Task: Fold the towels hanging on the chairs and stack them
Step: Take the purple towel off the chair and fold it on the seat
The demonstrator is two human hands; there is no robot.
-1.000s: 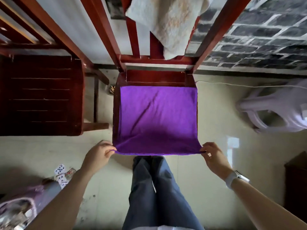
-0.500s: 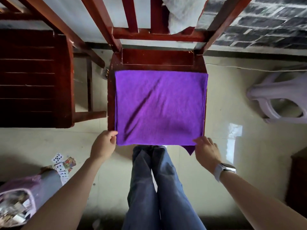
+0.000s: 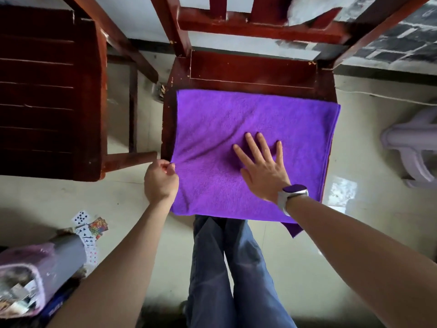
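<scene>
A purple towel (image 3: 236, 119) lies folded on the seat of a red-brown wooden chair (image 3: 248, 67), its near edge hanging over the seat's front and one corner drooping at the lower right. My left hand (image 3: 160, 178) pinches the towel's left edge near the front corner. My right hand (image 3: 262, 164) lies flat on the middle of the towel with fingers spread. A whitish towel (image 3: 305, 10) hangs on the chair's backrest at the top, mostly out of frame.
A second dark wooden chair (image 3: 47, 91) stands to the left. A pale plastic stool (image 3: 411, 147) lies on the floor at the right. Playing cards (image 3: 87, 228) and a pink basket (image 3: 26, 280) sit on the floor at the lower left. My legs stand before the chair.
My right hand let go of the towel's front right corner and moved onto the middle of the towel, pressing flat. My left hand shifted up to the left edge. The camera came closer.
</scene>
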